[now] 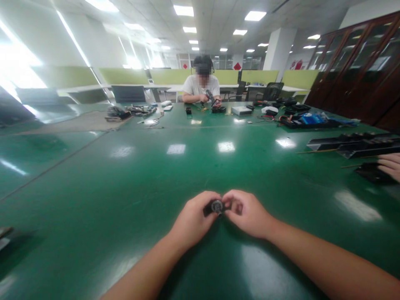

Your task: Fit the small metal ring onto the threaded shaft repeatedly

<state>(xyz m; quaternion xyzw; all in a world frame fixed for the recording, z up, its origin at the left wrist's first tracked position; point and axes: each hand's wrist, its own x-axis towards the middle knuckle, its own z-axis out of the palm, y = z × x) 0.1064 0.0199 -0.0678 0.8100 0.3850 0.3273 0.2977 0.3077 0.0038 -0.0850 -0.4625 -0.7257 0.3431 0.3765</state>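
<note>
Low over the green table (150,175), a small dark part with a round, ridged, silvery metal end (217,206) is held between my two hands. My left hand (196,216) wraps its thumb and fingers around the dark body from the left side. On the other side, my right hand (248,212) has its thumb and fingertips closed in a pinch at the part's right edge. The round metal end faces up toward me. Fine details of the part are too small and blurred to make out.
Across the table a person (201,87) in a white top handles a dark tool. Black metal rails (353,143) lie at the right, near another person's hand (390,166). Cables and parts (139,110) lie far left; a black tray (312,121) stands far right.
</note>
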